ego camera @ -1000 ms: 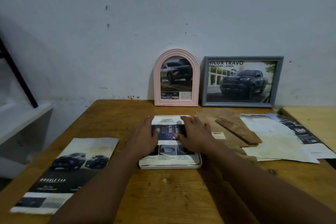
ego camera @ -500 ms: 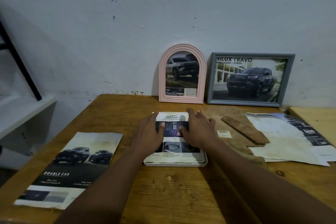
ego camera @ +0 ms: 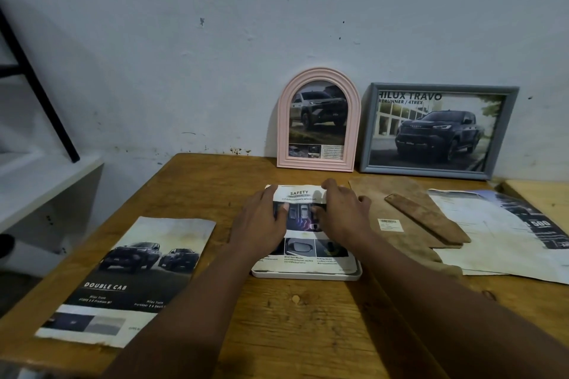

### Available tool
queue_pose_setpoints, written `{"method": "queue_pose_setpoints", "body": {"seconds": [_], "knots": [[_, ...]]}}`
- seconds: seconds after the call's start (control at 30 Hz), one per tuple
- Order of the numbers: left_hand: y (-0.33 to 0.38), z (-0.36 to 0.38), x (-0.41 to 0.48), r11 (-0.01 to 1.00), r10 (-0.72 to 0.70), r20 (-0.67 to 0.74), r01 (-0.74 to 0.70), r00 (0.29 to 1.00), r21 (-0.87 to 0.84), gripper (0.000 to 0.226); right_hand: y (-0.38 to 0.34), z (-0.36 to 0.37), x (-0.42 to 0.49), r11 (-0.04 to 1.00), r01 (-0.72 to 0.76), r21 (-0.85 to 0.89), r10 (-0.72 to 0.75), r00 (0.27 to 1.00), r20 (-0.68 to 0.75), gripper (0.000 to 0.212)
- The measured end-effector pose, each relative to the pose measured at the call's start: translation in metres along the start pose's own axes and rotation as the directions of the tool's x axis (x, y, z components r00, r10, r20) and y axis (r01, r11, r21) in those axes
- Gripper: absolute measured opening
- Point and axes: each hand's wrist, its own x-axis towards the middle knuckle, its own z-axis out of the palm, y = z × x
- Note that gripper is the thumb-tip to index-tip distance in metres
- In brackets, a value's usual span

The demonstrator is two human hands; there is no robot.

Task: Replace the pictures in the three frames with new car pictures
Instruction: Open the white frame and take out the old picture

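Safety picture (ego camera: 300,194), pressed into white frame (ego camera: 308,275) by flat left hand (ego camera: 261,221) and right hand (ego camera: 341,217), could be creased if pushed unevenly.

We have one view only: head-worn, wide-angle, facing forward and down. Close over the wooden table (ego camera: 295,326) filling the lower half of the frame, wall (ego camera: 277,24) filling the upper half.

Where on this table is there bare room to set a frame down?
Bare wood: the back left corner between pink frame and brochure, and the near edge below the white frame. The right side is crowded with board and papers.
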Motion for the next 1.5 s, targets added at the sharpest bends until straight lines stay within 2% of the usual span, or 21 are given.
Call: {"method": "queue_pose_setpoints", "body": {"seconds": [0.1,0.2,0.27,0.37,0.57,0.73,0.97,1.13,1.23,1.33,1.4,1.5], "knots": [[-0.001,0.000,0.000,1.000,0.003,-0.004,-0.003,1.000,0.015,0.057,-0.003,0.001,-0.002,0.999,0.044,0.008,-0.044,0.999,0.002,0.055],[-0.002,0.001,0.001,1.000,0.001,-0.003,-0.001,1.000,0.011,0.057,0.000,0.003,0.000,0.999,0.012,0.031,-0.012,1.000,-0.007,0.059],[-0.003,0.001,0.001,1.000,-0.007,0.001,0.007,1.000,0.009,0.058,0.001,0.003,0.003,1.000,-0.016,-0.008,0.016,0.999,0.038,0.061],[-0.004,0.002,0.002,1.000,-0.007,0.000,0.007,1.000,0.007,0.058,0.000,0.003,0.005,0.997,0.018,-0.081,-0.013,0.997,0.073,0.059],[-0.003,0.001,0.002,1.000,0.004,0.007,-0.004,1.000,0.010,0.058,0.000,0.003,0.005,0.999,-0.001,-0.044,0.002,1.000,0.012,0.055],[-0.005,0.003,0.003,1.000,0.001,-0.004,-0.001,1.000,0.000,0.057,-0.004,0.001,0.002,0.994,0.074,-0.085,-0.076,0.997,-0.020,0.061],[-0.003,0.002,0.002,1.000,-0.007,-0.008,0.007,1.000,-0.006,0.056,-0.006,-0.003,0.002,0.990,0.143,0.014,-0.139,0.978,-0.154,0.062],[0.000,0.000,0.000,1.000,-0.016,-0.002,0.016,1.000,-0.008,0.057,-0.004,-0.005,0.007,0.987,0.158,-0.039,-0.162,0.977,-0.136,0.063],[0.001,-0.001,0.000,1.000,-0.019,0.004,0.019,1.000,-0.009,0.058,-0.001,-0.007,0.009,0.985,0.113,0.127,-0.097,0.988,-0.120,0.057],[0.001,-0.003,0.000,1.000,-0.017,0.003,0.017,1.000,-0.002,0.058,0.003,-0.010,0.015,0.948,0.040,0.316,0.014,0.986,-0.167,0.049],[0.001,-0.003,-0.001,1.000,-0.016,0.011,0.016,1.000,-0.005,0.058,0.009,-0.010,0.019,0.921,-0.016,0.390,0.087,0.983,-0.163,0.046],[0.003,-0.005,-0.002,1.000,-0.021,0.015,0.021,1.000,-0.014,0.058,0.016,-0.009,0.021,0.895,-0.117,0.430,0.169,0.982,-0.085,0.044]]}}
